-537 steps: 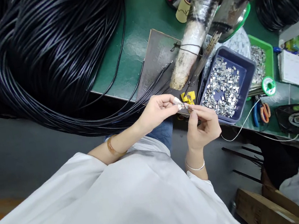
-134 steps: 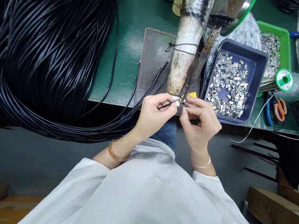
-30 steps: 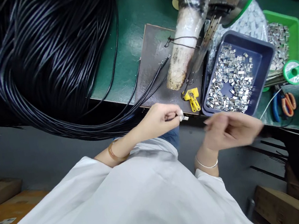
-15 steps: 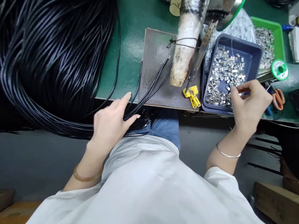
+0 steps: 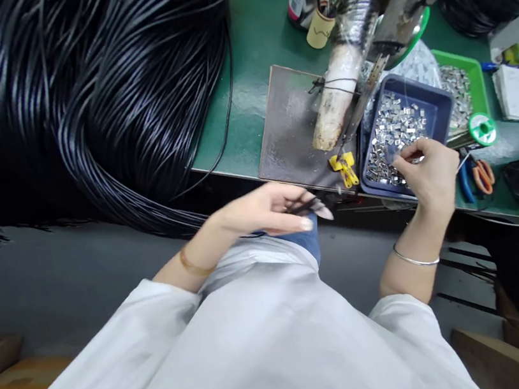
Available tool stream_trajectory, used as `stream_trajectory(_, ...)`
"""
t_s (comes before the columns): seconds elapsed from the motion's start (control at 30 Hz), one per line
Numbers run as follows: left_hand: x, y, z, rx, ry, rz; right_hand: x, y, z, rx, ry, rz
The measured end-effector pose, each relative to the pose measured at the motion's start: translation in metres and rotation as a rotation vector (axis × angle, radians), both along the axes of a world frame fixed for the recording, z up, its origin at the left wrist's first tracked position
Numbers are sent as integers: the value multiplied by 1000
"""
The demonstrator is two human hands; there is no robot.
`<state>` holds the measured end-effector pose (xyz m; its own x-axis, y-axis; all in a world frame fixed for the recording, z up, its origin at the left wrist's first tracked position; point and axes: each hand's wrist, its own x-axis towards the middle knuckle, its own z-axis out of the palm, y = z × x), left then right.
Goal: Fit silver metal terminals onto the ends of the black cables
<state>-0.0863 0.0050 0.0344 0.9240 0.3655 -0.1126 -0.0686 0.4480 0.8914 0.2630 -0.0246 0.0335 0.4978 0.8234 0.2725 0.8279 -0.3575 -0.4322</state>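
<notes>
My left hand is in front of the table edge, over my lap, slightly blurred. Its fingers are curled around the ends of several black cables, which run back left to the big bundle. Above the dark blue bin, the thumb and forefinger of my right hand are pinched together. Whatever they hold is too small to make out. Small shiny metal clips lie loose in that bin.
A brown board lies at the table edge beneath a wrapped duct. Yellow clamps sit near its corner. A green bin, a solder spool and orange-handled scissors are right. A large black cable heap covers the left.
My left hand has moved right and closed around the cable ends, which have come off the brown board. My right hand stays pinched over the blue bin. The view has shifted slightly.
</notes>
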Motion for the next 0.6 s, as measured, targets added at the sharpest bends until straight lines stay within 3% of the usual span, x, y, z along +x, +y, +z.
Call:
stream_trajectory(0.07,32,-12,-1,-6,-35,-113,-2,0,0,-45,9,-12)
stream_trajectory(0.1,46,-18,-4,-15,-39,-64,-2,-1,0,-63,5,-19)
stream_trajectory(0.2,70,-25,-14,-10,-22,241,-6,-6,-2,-15,-47,-8)
stream_trajectory(0.3,70,-21,-22,-108,0,399,-23,-15,-3,134,-74,28)
stream_trajectory(0.4,62,-17,-25,-180,6,421,-55,-28,-1,375,252,192)
stream_trajectory(0.47,58,-18,-25,-152,13,419,-81,-35,1,430,433,286)
stream_trajectory(0.6,58,-20,-23,-63,44,439,-121,-42,2,632,471,315)
